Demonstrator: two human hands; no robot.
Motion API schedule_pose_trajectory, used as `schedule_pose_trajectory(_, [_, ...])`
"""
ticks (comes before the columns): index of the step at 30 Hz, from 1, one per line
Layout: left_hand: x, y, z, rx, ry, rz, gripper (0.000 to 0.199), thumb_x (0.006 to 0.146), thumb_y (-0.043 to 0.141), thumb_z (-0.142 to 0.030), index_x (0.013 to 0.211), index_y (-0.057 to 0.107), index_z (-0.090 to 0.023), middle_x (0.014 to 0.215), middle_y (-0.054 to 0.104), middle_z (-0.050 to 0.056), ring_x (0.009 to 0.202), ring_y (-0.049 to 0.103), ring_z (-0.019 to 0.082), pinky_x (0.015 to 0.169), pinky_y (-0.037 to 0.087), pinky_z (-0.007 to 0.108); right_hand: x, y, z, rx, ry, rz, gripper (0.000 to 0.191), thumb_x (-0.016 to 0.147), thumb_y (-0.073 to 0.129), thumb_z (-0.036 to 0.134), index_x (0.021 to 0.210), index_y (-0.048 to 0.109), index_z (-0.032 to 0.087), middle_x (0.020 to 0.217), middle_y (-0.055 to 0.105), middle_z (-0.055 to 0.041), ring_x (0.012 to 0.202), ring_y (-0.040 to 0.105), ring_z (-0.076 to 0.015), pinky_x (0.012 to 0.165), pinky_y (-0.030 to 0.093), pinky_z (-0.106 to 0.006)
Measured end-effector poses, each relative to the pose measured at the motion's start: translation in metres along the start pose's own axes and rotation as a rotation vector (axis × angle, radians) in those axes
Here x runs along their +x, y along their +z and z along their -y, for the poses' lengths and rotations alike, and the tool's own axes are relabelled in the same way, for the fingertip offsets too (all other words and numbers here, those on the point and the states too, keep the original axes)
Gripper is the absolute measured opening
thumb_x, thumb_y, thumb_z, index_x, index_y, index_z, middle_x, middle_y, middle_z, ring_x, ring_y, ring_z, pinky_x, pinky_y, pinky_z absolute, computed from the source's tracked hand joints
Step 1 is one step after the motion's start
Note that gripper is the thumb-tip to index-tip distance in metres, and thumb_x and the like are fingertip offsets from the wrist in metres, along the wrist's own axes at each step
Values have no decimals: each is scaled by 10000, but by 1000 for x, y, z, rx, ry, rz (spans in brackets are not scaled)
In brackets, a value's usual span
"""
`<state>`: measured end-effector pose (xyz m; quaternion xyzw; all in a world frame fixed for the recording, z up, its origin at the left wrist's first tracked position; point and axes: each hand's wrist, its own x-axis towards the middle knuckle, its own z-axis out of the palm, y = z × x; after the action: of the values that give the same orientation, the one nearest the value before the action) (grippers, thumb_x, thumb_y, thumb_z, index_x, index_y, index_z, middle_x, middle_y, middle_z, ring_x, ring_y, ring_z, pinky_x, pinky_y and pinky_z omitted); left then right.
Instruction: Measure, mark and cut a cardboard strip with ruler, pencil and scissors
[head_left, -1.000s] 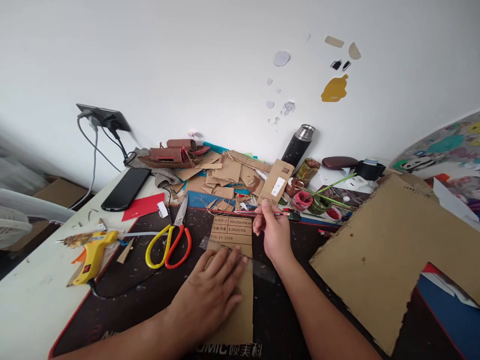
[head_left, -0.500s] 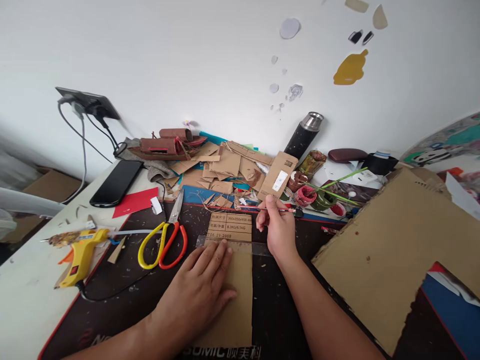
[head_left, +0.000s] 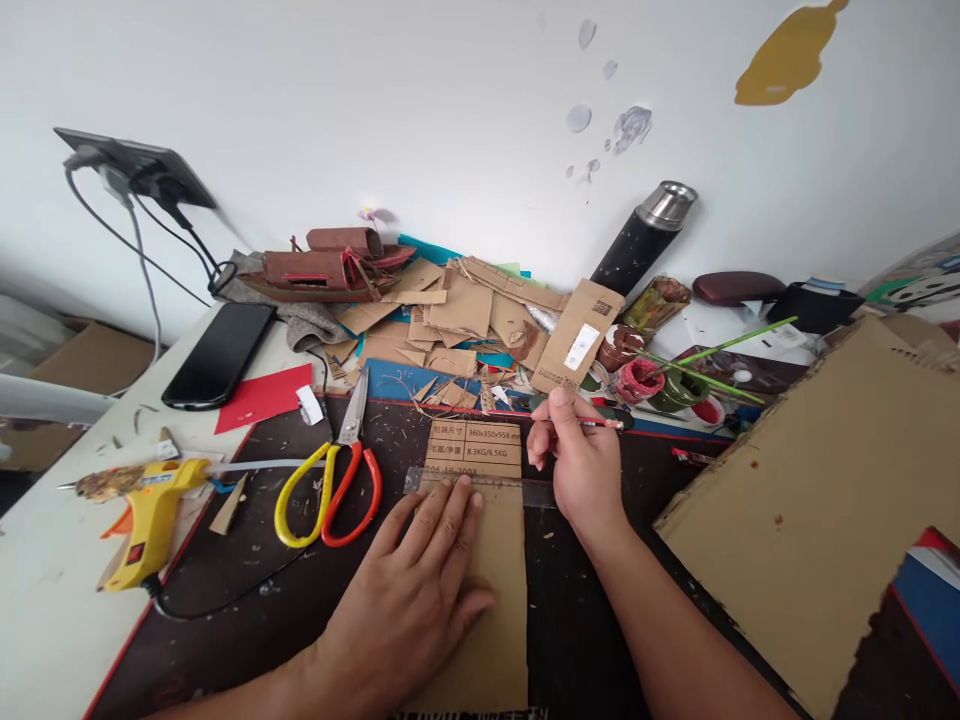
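My left hand [head_left: 424, 560] lies flat with fingers stretched out, pressing a clear ruler [head_left: 536, 492] across a strip of brown cardboard [head_left: 499, 580]. Printed lettering shows on the strip's far end, beyond the ruler. My right hand [head_left: 581, 455] is closed around a thin pencil [head_left: 611, 423], held nearly level above the mat, just right of the strip. Its fingers are apart from the cardboard. Scissors [head_left: 349, 430] with one yellow and one red handle lie partly opened to the left of my left hand.
A yellow glue gun [head_left: 154, 520] and a black phone [head_left: 217, 355] lie at left. Cardboard scraps [head_left: 457, 310] and a brown model boat [head_left: 322, 275] sit against the wall. Paint jars [head_left: 637, 380], a black flask [head_left: 641, 235] and a large cardboard sheet [head_left: 795, 520] are at right.
The view has shifted a little, so the wall pieces, flask and large sheet appear farther right. Both hands keep about the same places relative to the ruler and cardboard strip.
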<state>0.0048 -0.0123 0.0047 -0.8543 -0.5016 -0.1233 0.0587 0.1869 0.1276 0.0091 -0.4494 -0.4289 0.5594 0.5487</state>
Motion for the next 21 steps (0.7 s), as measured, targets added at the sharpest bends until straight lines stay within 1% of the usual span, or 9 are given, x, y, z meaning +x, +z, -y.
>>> schedule_pose_trajectory(3, [1, -1, -1, -33, -52, 7, 701, 1148, 386, -630, 1506, 663, -95, 1600, 632, 152, 1397, 600, 320, 1169, 375, 492, -4, 3, 2, 0, -2, 11, 474, 963, 781, 636, 788, 711, 202, 503, 571, 43, 415, 524, -112, 402, 408, -211])
schedule_pose_trajectory(9, [3, -2, 0, -11, -23, 1, 690, 1182, 299, -567, 1504, 657, -72, 1597, 631, 164, 1398, 595, 313, 1174, 368, 491, -7, 6, 5, -35, 8, 45, 501, 952, 780, 661, 773, 709, 199, 489, 588, 31, 416, 537, -118, 412, 414, -211])
schedule_pose_trajectory(16, [2, -3, 1, -8, -11, 6, 693, 1184, 292, -561, 1517, 632, -58, 1611, 615, 174, 1417, 582, 320, 1189, 353, 500, -9, 6, 6, -46, 6, 66, 487, 980, 761, 640, 782, 706, 198, 500, 588, 32, 432, 538, -115, 426, 416, -207])
schedule_pose_trajectory(21, [3, -4, -1, 0, -16, -9, 663, 1192, 285, -530, 1484, 658, -67, 1579, 648, 164, 1385, 594, 308, 1157, 367, 493, -11, 8, 7, -44, 7, 68, 477, 984, 767, 625, 782, 708, 197, 501, 589, 33, 433, 543, -113, 432, 420, -205])
